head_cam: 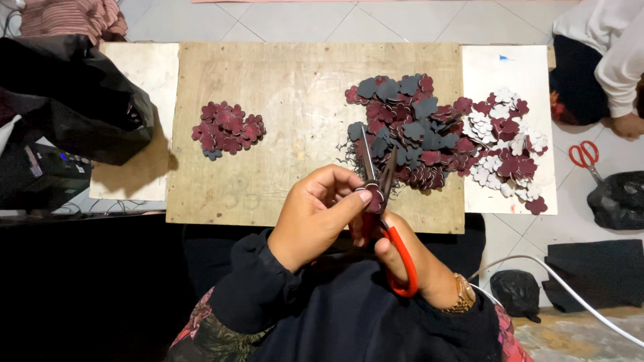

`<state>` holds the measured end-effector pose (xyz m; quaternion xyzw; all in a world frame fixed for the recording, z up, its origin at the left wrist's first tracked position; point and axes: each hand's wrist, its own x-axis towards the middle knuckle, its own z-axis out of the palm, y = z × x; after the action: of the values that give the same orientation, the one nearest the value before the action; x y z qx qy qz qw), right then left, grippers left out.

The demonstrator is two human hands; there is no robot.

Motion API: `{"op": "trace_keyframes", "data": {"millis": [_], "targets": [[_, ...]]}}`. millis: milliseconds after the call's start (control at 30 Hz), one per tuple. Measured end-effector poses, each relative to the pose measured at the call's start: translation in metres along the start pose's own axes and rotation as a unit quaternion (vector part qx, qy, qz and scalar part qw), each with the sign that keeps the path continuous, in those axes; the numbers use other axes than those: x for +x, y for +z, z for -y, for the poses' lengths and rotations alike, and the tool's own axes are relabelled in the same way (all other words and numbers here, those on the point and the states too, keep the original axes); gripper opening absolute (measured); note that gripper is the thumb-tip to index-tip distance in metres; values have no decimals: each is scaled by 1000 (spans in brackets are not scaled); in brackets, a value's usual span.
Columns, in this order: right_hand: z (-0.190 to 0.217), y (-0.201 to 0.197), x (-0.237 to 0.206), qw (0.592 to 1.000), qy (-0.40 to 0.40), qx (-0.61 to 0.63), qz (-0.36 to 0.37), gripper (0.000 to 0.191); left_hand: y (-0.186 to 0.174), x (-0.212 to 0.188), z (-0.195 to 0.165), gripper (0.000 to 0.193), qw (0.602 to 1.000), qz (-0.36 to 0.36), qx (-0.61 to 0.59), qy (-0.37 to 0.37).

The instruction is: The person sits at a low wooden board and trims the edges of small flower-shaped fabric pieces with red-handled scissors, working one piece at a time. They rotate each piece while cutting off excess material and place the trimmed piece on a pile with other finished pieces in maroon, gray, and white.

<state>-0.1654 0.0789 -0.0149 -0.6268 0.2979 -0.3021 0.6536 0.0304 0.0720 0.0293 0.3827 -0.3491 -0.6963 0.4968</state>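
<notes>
Lower centre of frame: left hand (312,218) pinches a small maroon flower cutout (373,197) between open blades of red-handled scissors (384,221), gripped by right hand (409,258). Risk: thumb sits beside the blades (a nick is likely); the piece could slip onto the bench (282,114).

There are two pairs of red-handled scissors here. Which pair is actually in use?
The scissors in the right hand, blades open over a small maroon piece held by the left hand. The other pair lies untouched on the floor tiles.

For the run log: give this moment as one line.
left hand: holds maroon flower cutout | right hand: red-handled scissors, blades open | board: small pile, big pile
</notes>
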Motion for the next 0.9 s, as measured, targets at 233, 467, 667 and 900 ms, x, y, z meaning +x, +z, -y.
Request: {"op": "trace_keyframes", "data": {"millis": [233,467,667,900], "targets": [[2,5,3,999,9,-27,-23,90,-3,1,5,9,995,-44,92,23],[1,6,2,998,36,32,-30,85,-4,2,10,7,998,-41,44,28],[2,5,-2,997,54,48,-29,80,-8,3,12,6,997,-38,42,51],[1,4,-3,996,63,60,-24,78,-9,4,17,6,997,-38,48,47]]}}
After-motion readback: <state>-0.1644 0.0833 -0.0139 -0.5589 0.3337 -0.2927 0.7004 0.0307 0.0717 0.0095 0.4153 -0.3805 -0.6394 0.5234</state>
